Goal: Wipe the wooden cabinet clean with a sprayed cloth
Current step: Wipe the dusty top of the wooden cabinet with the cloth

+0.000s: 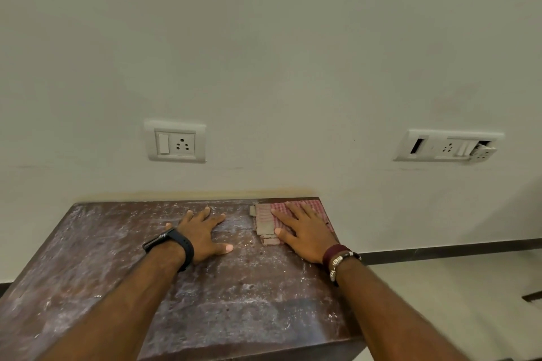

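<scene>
While the left hand (205,236) lies flat on the dusty cabinet (117,287), the right hand (305,231) presses the cloth (265,223) with straight fingers at the far right corner, below two wall sockets (176,142).

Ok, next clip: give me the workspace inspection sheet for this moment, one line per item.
Surface: wooden cabinet top, dark, covered in whitish dusty streaks.
Job's things: checked pink cloth, folded, at the far right corner; no spray bottle seen.
Clutter: nothing seen.
Hands: left hand flat on the bare top, fingers spread; right hand flat on the cloth.
Cables: nothing seen.
Surroundings: pale wall with a socket plate and a damaged switch plate; light floor with dark skirting at right.
</scene>
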